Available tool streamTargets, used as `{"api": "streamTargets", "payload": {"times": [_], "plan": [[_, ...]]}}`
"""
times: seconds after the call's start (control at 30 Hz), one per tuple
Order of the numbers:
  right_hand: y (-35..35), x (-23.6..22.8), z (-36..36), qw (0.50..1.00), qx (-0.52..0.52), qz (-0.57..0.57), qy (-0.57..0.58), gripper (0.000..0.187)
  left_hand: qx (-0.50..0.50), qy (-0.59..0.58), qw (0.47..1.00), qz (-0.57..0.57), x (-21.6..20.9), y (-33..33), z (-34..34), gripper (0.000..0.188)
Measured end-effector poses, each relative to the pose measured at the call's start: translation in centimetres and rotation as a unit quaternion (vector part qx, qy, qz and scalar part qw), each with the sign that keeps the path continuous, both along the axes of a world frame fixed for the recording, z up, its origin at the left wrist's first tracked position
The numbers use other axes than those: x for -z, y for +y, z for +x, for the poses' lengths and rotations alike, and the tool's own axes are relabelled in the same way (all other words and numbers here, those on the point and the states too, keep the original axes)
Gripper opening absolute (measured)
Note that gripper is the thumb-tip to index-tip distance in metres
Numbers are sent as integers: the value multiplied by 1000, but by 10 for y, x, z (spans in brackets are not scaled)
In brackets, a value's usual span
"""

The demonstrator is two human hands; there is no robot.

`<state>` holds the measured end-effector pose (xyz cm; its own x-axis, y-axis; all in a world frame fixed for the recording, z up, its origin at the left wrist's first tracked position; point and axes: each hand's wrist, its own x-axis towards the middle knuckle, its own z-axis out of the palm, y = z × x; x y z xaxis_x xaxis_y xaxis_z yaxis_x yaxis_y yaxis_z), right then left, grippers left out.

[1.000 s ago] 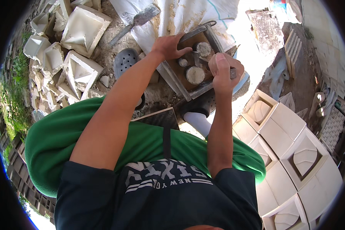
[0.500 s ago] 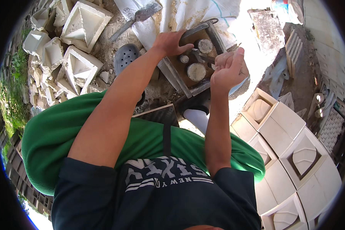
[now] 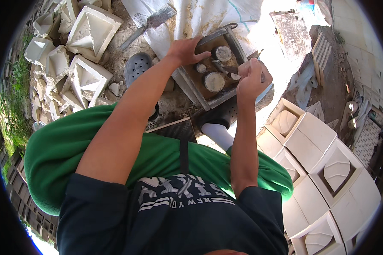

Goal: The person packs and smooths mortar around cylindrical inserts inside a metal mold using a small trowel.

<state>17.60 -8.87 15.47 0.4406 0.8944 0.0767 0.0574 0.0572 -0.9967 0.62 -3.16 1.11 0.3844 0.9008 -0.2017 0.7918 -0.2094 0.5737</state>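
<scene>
Between my feet sits a grey-rimmed box-shaped mould [image 3: 222,102] with a brown floor. Several round pale-topped plugs stand inside, among them a large near one [image 3: 214,82] and a far one [image 3: 222,53]. My left hand [image 3: 186,52] grips the mould's far-left wall, thumb stretched over the inside; its fingertips are partly hidden. My right hand [image 3: 252,80] is closed around the handle of a small trowel-like tool, above the mould's right side. The tool's narrow metal blade [image 3: 227,68] points left between the plugs; its exact kind is hard to tell.
White sheeting [image 3: 208,17] and a grey trowel [image 3: 157,19] lie beyond the mould. Broken pale cast blocks [image 3: 93,32] pile up at left, near a grey clog [image 3: 138,68]. At right stand stacked cream blocks [image 3: 315,148] with recesses. A weathered board [image 3: 291,34] lies far right.
My right hand has turned slightly, its thumb no longer sticking up, and the blade has shifted a little toward me among the plugs. The whole view has drifted slightly; my left hand stays on the mould.
</scene>
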Motion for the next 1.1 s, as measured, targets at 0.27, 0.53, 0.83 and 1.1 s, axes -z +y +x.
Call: {"api": "streamTargets", "payload": {"times": [0.27, 0.53, 0.83, 1.1], "plan": [[2, -1, 18, 996, -67, -55, 11, 37, -8, -15, 1000, 1, -3, 0, 0, 80], [2, 0, 12, 996, -76, -30, 28, 39, -3, -14, 1000, 0, 0, -1, 0, 81], [-3, -5, 14, 996, -85, -7, -13, 39, -7, -4, 1000, -19, -2, -1, -2, 80], [-8, -6, 7, 997, -35, -1, -71, 37, -2, -2, 1000, -22, -6, 0, -1, 81]]}}
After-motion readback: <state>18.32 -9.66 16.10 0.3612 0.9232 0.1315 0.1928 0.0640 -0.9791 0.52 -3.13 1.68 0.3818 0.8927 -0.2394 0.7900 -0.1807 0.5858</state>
